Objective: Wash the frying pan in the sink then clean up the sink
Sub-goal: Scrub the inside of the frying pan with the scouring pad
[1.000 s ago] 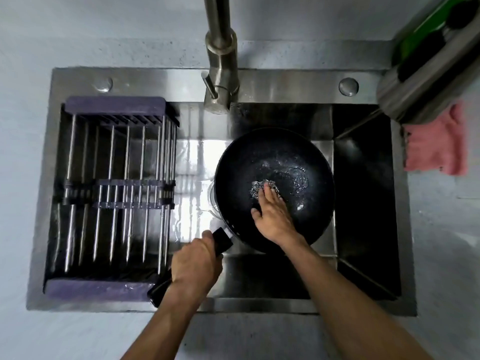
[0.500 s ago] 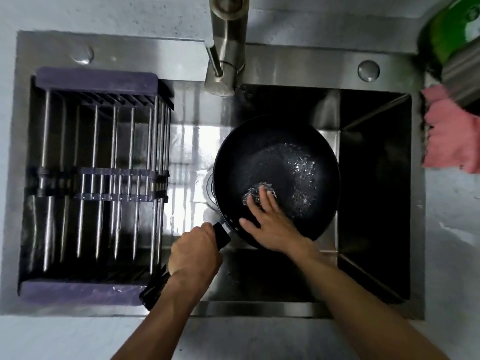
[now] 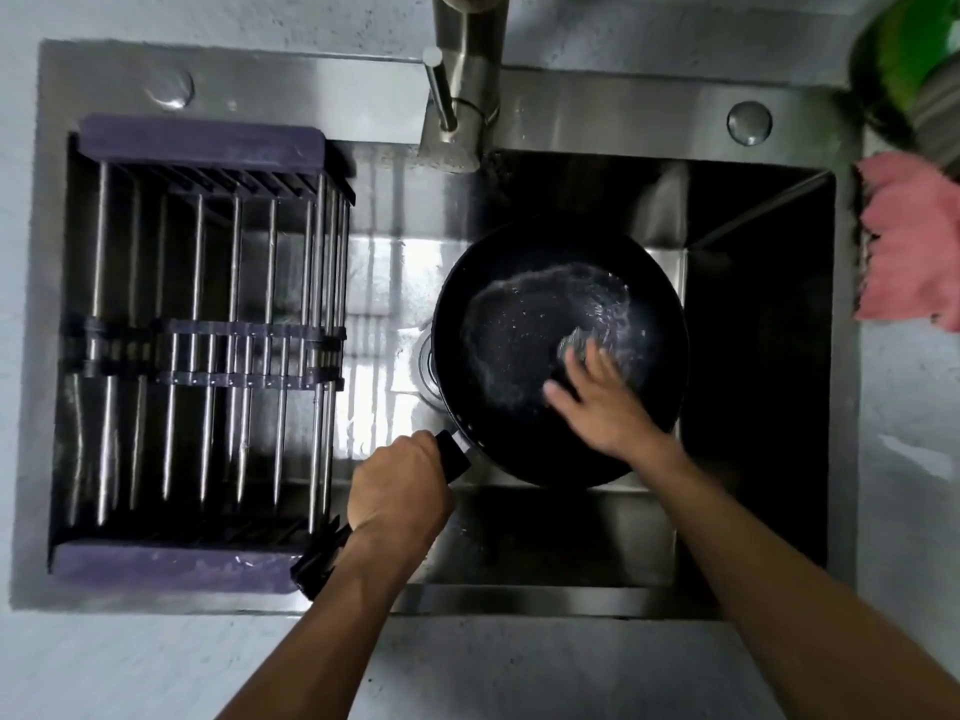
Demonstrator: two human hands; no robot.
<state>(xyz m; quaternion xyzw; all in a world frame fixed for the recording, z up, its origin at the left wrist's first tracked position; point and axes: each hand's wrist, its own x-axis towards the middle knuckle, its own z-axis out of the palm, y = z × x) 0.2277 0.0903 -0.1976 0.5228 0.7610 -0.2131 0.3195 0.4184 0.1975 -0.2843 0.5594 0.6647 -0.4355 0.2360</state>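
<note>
While the black frying pan (image 3: 524, 356) sits inside the steel sink (image 3: 571, 543), at about the middle of the basin and a little toward three o'clock, its wet inner surface shows a swirl of water and small bright specks. A steel wool scrubber (image 3: 577, 346) lies on the pan floor at roughly four o'clock from the pan's centre. The right hand (image 3: 602, 407) presses on it with its fingers (image 3: 563, 394) straight and spread fairly wide; the hand is blurred, so whether the thumb touches the scrubber I cannot tell. At the pan's seven o'clock its black handle (image 3: 454, 454) runs down toward the near sink rim, and the left hand (image 3: 397, 493) grips it, fingers curled tightly round it, with the handle's end showing below the wrist. Just under the pan's nine o'clock edge part of the round drain (image 3: 428, 366) shows. At nine o'clock in the sink a purple-ended drying rack (image 3: 208, 345) of metal bars spans the basin. At twelve o'clock the faucet (image 3: 462, 106) stands over the back ledge. At three o'clock, off the sink on the grey counter (image 3: 909, 459), lies a pink cloth (image 3: 914, 241), and beyond it at one o'clock sits a green object (image 3: 914, 54), blurred.
</note>
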